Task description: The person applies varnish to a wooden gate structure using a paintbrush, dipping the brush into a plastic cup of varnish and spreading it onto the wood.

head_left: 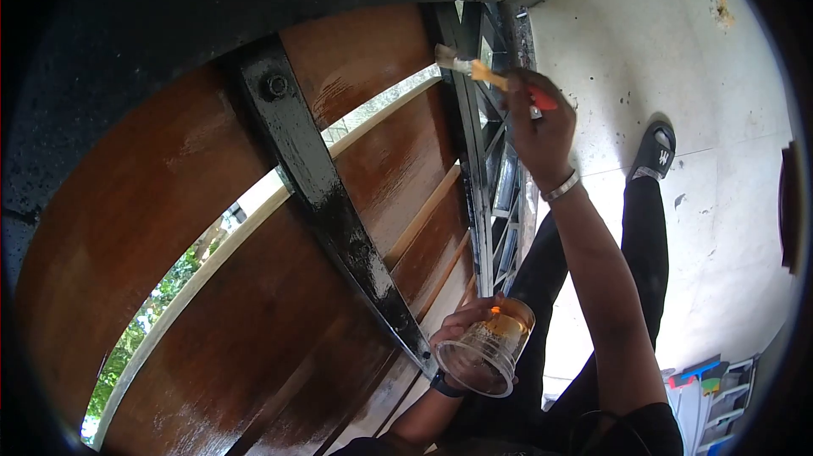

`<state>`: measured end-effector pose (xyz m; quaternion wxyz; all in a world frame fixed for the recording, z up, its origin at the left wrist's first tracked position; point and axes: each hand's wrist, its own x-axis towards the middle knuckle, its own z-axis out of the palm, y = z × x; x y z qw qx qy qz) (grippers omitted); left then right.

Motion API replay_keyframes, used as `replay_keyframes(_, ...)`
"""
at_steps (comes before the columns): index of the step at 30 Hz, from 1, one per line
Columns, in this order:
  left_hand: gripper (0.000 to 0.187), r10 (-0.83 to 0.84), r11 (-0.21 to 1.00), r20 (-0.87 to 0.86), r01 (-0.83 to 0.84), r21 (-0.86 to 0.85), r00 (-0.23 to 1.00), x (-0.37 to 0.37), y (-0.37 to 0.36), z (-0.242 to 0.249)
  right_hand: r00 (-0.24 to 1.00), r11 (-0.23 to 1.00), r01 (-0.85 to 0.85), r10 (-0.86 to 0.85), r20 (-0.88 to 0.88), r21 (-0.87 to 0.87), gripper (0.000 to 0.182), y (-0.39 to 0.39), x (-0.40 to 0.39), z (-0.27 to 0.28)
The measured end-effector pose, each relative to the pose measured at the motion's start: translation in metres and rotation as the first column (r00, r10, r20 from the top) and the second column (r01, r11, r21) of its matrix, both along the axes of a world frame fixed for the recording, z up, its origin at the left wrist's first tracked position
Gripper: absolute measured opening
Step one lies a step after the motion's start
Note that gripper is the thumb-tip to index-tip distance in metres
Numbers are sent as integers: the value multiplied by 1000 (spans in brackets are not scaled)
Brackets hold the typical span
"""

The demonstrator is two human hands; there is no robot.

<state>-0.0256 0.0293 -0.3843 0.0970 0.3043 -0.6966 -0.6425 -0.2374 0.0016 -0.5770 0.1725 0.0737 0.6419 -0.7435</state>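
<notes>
My right hand (pixel 542 126) is closed round the handle of a paintbrush (pixel 484 72), its bristles pointing left, close to a dark metal frame bar. The handle is yellowish near the ferrule and red at its end. Low in the view, my left hand (pixel 461 320) grips a clear plastic cup (pixel 483 354), tilted with its wide rim toward me. Amber liquid shows in the cup. Beside both hands stand reddish-brown wooden slats (pixel 385 176), with glossy wet-looking patches. A black metal bar (pixel 296 138) with bolts crosses them.
Light gaps between the slats show greenery (pixel 161 304) outside. A dark metal lattice (pixel 500 176) runs alongside the slats. My sandalled foot (pixel 656 151) rests on the pale, stained floor (pixel 610 58). A stepladder (pixel 728 405) and a blue-handled tool (pixel 699 370) are at lower right.
</notes>
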Motion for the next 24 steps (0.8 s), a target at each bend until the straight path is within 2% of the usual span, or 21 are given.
replay_keyframes(2, 94, 3, 1000, 6, -3, -1, 1000, -2, 1, 3, 964, 995, -86, 95, -249, 47, 15, -6, 5, 12)
replay_keyframes(3, 94, -11, 1000, 26, 12, -4, 1000, -1, 0, 5, 981, 991, -96, 78, -175, -95, 15, -11, 8, 27)
replay_keyframes(4, 94, -27, 1000, 44, 27, -8, 999, -1, -1, 5, 981, 991, -95, 77, -176, -96, 15, -11, 9, 44)
replay_keyframes(5, 94, -28, 1000, 43, 29, -10, 999, -3, -1, 7, 994, 944, -64, 32, -106, -323, 16, -10, 8, 62)
replay_keyframes(6, 94, -19, 1000, 48, 19, 0, 999, -4, 0, 8, 1000, 847, -16, 2, -26, -531, 17, -9, 7, 76)
replay_keyframes(7, 94, -9, 1000, 55, 9, 10, 998, -6, 0, 9, 1000, 796, 20, -22, 5, -605, 20, -8, 5, 86)
replay_keyframes(11, 93, -22, 1000, 70, 24, -18, 997, -9, -2, 10, 996, 763, 88, -64, 61, -641, 22, -19, 1, 59)
replay_keyframes(13, 91, -38, 999, 39, 38, -14, 999, -10, -3, 8, 997, 939, 40, -15, 73, -342, 23, -21, -8, 27)
replay_keyframes(14, 91, -40, 999, 38, 40, -13, 998, -9, -2, 9, 997, 939, 41, -17, 73, -340, 23, -20, -12, 15)
replay_keyframes(16, 90, 41, 999, 83, -43, 21, 996, -5, 3, 12, 1000, 1000, 12, -12, -16, -29, 15, -16, -18, -4)
replay_keyframes(17, 90, 39, 999, 83, -41, 24, 996, -3, 3, 14, 996, 994, -43, 50, -73, 96, 13, -13, -19, -12)
replay_keyframes(18, 91, 32, 999, 102, -35, 25, 994, -3, 3, 14, 996, 994, -41, 49, -75, 98, 13, -14, -19, -10)
replay_keyframes(20, 91, 27, 999, 119, -31, 26, 993, -5, 3, 15, 953, 987, -39, 84, -293, 155, 15, -20, -15, -3)
replay_keyframes(21, 90, 14, 1000, 90, -16, 21, 996, -8, 2, 14, 976, 999, -51, 48, -214, -11, 14, -25, -16, 17)
replay_keyframes(22, 90, -2, 1000, 61, 1, 15, 998, -9, 1, 13, 975, 999, -51, 47, -216, -12, 14, -27, -15, 35)
replay_keyframes(23, 90, -3, 1000, 59, 2, 13, 998, -7, 1, 16, 990, 972, -7, -27, -140, -236, 14, -29, -15, 51)
replay_keyframes(24, 90, 25, 997, 119, -33, 64, 993, -2, 2, 20, 995, 894, 50, -81, -50, -445, 15, -30, -15, 65)
